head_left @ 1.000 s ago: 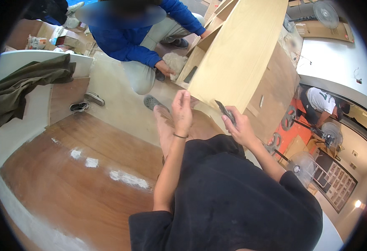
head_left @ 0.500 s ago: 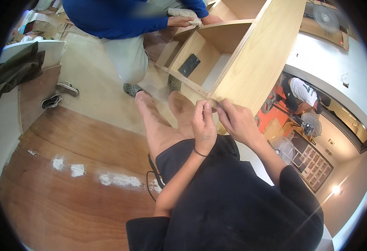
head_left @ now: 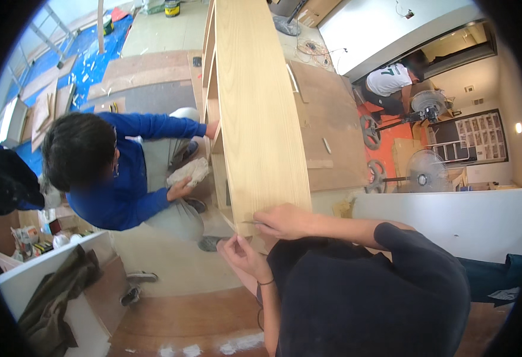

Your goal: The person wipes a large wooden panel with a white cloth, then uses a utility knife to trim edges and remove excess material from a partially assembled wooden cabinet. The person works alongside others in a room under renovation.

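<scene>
A tall pale wood cabinet [head_left: 258, 113] stretches away in front of me, its broad side panel facing up at me. At that panel's near end, my right hand [head_left: 285, 221] is closed around a small, thin dark strip [head_left: 251, 222], whose kind I cannot make out. Just below the near left corner is my left hand [head_left: 244, 257], thumb and fingers pinched together. Whatever it pinches, if anything, is too small to name.
On the left a co-worker in blue [head_left: 127, 172] crouches with one hand at the cabinet and a whitish rag [head_left: 191, 174] in the other. Standing fans [head_left: 424, 171] and another person [head_left: 389, 80] are at right. A dark cloth [head_left: 59, 297] hangs over a low partition.
My view has swung toward the cabinet's length. My hands, together before, are now apart, the right one over the panel. The co-worker's rag has moved away from the cabinet's compartments.
</scene>
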`<state>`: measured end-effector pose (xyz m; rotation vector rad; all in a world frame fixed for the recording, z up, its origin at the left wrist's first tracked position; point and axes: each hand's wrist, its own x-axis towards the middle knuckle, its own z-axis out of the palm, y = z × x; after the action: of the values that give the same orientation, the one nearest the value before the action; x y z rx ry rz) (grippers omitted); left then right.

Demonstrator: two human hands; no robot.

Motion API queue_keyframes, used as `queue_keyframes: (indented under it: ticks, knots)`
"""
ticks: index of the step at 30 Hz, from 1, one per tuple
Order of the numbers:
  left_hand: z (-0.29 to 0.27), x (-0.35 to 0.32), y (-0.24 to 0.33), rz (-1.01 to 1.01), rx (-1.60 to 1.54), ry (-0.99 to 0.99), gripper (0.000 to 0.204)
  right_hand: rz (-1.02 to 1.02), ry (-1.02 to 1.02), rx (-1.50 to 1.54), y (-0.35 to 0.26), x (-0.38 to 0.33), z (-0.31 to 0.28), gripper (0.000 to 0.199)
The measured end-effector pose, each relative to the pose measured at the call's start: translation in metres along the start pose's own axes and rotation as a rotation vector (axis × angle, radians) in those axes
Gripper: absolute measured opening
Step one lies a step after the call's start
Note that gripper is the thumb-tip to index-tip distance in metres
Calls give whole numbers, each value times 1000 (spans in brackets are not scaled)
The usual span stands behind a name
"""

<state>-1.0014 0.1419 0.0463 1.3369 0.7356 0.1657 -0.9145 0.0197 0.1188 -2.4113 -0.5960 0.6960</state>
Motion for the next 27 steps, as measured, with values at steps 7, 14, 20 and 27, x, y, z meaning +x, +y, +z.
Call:
queue_keyframes:
  ticks: [7, 14, 20, 27]
  knots:
    - [-7, 1, 0, 85, 91, 27, 17, -14, -31, 89, -2, 0, 0, 25]
    - [-6, 2, 4, 66, 139, 52, 18, -44, -6, 72, 5, 2, 5, 25]
    - [-3, 2, 13, -24, 110, 60, 18, -95, 47, 81, 8, 4, 9, 23]
    - [-11, 9, -10, 48, 125, 30, 16, -76, -14, 61, 10, 5, 8, 25]
